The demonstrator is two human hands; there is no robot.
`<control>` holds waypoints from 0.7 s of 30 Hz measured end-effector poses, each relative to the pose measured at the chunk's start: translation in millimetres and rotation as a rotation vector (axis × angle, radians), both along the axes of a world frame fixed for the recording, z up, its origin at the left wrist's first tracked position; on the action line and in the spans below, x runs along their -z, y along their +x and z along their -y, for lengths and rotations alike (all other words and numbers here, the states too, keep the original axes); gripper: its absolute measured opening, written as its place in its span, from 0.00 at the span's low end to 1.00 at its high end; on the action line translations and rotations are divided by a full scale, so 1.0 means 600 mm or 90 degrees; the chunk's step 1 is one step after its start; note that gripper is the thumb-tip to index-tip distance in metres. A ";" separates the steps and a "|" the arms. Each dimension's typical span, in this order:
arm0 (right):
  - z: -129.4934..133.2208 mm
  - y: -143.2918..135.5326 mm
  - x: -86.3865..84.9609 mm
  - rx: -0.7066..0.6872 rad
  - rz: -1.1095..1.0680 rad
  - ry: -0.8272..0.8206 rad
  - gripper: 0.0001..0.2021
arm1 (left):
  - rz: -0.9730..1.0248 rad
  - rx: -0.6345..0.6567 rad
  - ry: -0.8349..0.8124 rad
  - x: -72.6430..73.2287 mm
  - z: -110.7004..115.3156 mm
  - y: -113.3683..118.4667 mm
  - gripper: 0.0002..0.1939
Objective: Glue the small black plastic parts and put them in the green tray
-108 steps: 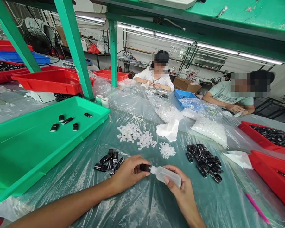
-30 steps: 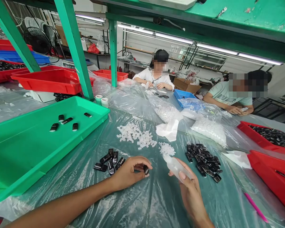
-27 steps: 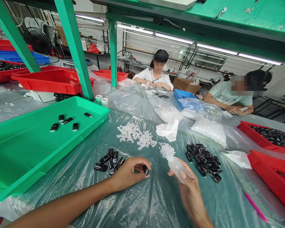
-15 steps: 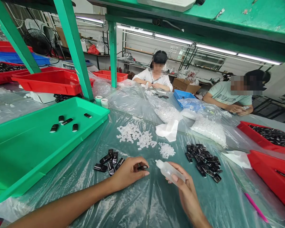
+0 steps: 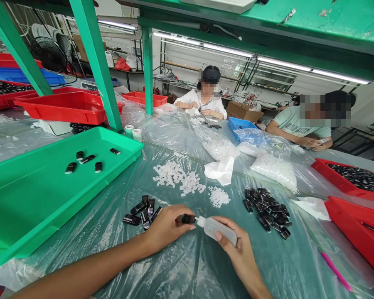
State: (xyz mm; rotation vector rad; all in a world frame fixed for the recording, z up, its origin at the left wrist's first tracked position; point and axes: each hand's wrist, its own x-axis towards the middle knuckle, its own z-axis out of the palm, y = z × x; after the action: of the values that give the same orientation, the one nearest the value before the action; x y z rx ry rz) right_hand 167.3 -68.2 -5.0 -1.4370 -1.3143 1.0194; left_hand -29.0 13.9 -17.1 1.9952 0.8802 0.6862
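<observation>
Between its thumb and fingers, my left hand [image 5: 166,228] pinches a small black part [image 5: 188,219]. My right hand [image 5: 238,245] is wrapped round a translucent squeeze bottle [image 5: 220,231], whose tip is at the right end of the black part. A small group of black parts [image 5: 145,211] lies just beyond my left hand, and a larger pile of them [image 5: 266,209] is to the right. Small white pieces [image 5: 174,176] and a heap of tinier white bits [image 5: 218,197] lie farther back on the plastic-covered table [image 5: 187,282].
A green tray [image 5: 43,199] with several black parts fills the left. Red trays [image 5: 358,232] stand at the right, near a pink stick [image 5: 335,272]. Plastic bags of white pieces [image 5: 276,171] lie farther back. Two people sit across the table; green posts [image 5: 96,62] rise at the left.
The bottle in my right hand has moved left, and its tip now meets the black part. In my left hand, the black part has turned and shows more of its surface.
</observation>
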 end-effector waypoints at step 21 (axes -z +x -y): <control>0.006 -0.006 -0.001 -0.002 0.058 0.005 0.13 | -0.051 0.021 0.094 0.005 0.003 -0.002 0.09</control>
State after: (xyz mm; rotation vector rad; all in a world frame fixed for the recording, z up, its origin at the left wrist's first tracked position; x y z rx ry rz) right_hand 163.8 -71.6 -4.4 -1.4910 -1.3837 0.9597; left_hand -29.9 11.9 -20.1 2.1770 0.8633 0.6733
